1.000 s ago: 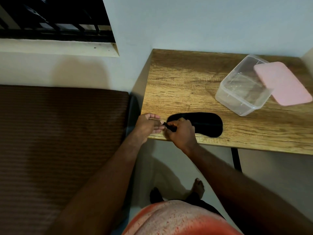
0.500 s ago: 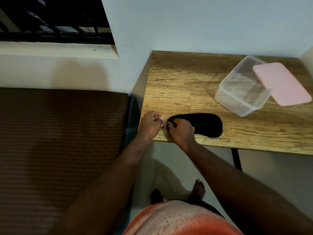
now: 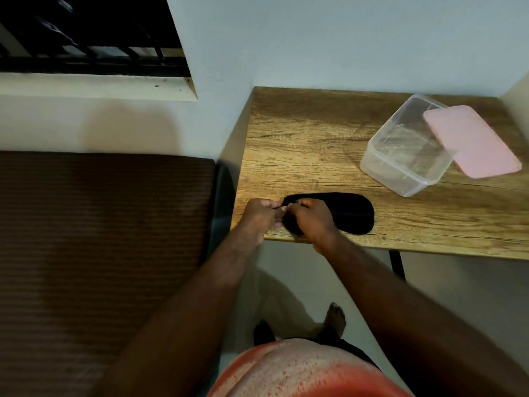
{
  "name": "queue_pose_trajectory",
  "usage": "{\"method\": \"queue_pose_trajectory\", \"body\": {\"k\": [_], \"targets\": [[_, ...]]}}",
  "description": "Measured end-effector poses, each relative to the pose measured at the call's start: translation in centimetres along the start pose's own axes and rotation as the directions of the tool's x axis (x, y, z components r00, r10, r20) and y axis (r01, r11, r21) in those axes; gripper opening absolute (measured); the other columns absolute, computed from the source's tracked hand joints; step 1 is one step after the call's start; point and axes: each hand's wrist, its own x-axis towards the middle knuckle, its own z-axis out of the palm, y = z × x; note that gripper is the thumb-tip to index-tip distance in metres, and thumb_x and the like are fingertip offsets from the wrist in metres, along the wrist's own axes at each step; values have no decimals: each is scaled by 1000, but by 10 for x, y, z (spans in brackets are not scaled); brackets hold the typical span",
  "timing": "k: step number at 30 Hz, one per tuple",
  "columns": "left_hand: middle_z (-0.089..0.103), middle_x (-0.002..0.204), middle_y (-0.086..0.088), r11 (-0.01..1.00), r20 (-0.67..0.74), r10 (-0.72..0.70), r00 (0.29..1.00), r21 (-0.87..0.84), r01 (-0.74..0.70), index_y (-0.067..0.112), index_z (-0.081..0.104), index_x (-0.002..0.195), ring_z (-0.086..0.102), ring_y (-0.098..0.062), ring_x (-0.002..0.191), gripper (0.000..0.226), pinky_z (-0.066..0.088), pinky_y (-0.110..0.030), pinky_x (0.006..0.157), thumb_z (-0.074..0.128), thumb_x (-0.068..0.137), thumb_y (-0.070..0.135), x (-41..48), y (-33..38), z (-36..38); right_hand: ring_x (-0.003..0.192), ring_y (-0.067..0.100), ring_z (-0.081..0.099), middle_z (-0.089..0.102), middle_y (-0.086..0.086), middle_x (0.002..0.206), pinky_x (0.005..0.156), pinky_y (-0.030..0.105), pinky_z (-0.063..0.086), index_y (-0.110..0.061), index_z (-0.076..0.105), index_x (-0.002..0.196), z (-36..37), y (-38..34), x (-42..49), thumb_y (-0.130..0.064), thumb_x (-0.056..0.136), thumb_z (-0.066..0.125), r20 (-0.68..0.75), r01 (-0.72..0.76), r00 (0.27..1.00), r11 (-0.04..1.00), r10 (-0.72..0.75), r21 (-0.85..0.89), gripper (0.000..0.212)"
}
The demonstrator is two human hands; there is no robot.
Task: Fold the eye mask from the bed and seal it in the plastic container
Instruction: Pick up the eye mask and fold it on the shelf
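Note:
A black eye mask (image 3: pixel 350 213) lies flat near the front left corner of the wooden table (image 3: pixel 315 144). My left hand (image 3: pixel 259 214) and my right hand (image 3: pixel 310 222) meet at the mask's left end, both pinching its black fabric or strap between fingertips. The right hand covers that end of the mask. A clear plastic container (image 3: pixel 400 156) stands open at the table's back right, with its pink lid (image 3: pixel 472 141) leaning on the right rim.
A bed with a brown striped cover (image 3: pixel 100 239) fills the left side, separated from the table by a narrow gap. A barred window (image 3: pixel 86 32) is above it. My bare feet (image 3: pixel 335 315) stand on the pale floor below the table edge.
My hands have come closer together at the mask's left end and shifted slightly back over it. The mask, container and lid have stayed in place.

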Motion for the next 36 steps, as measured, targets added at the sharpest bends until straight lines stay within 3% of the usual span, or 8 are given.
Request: {"method": "queue_pose_trajectory", "body": {"k": [5, 12, 17, 23, 30, 36], "targets": [[68, 83, -12, 996, -56, -75, 996, -51, 73, -6, 62, 105, 66, -17, 67, 31, 58, -22, 54, 76, 79, 2, 3, 0, 1, 77, 28, 66, 73, 22, 90, 68, 34, 50, 1, 72, 87, -6, -4, 3, -24, 86, 65, 48, -55, 997, 997, 52, 58, 25], [71, 80, -10, 992, 0, -118, 993, -51, 117, 3, 67, 89, 68, -15, 69, 19, 58, -26, 63, 80, 75, 3, 4, 2, -2, 75, 21, 64, 74, 19, 95, 68, 29, 48, -1, 73, 93, -9, -7, 8, -24, 90, 62, 35, -93, 995, 996, 92, 20, 26], [71, 80, -9, 992, 7, -103, 995, -76, 103, 6, 67, 87, 67, -14, 67, 20, 58, -25, 63, 81, 74, 3, 0, 1, 0, 62, 19, 57, 63, 10, 71, 56, 27, 44, 1, 70, 90, -19, -5, 13, -25, 87, 67, -1, -82, 997, 993, 83, -88, 27], [67, 79, -8, 999, -25, 20, 999, 34, -19, 11, 60, 89, 65, -15, 63, 22, 59, -28, 62, 77, 78, 2, -2, -3, 1, 63, 27, 66, 71, 20, 77, 66, 45, 59, 0, 71, 78, -18, 14, 11, -29, 91, 64, -37, 0, 999, 985, -7, -175, 32], [64, 74, -6, 936, -42, 206, 978, 300, -184, 12, 58, 89, 62, -15, 55, 12, 53, -26, 50, 65, 87, 2, -4, -11, 5, 58, 21, 64, 66, 6, 61, 58, 33, 51, -11, 66, 66, -15, 15, 12, -36, 86, 70, -61, 69, 993, 901, -105, -428, 32], [64, 68, -5, 877, -63, 297, 953, 412, -246, 16, 60, 82, 60, -11, 48, 15, 42, -18, 41, 66, 87, 3, -5, -15, 9, 70, 19, 63, 64, -1, 73, 65, 34, 53, -20, 58, 77, -11, 19, 14, -41, 84, 70, -145, 32, 983, 882, -113, -471, 25]]}}
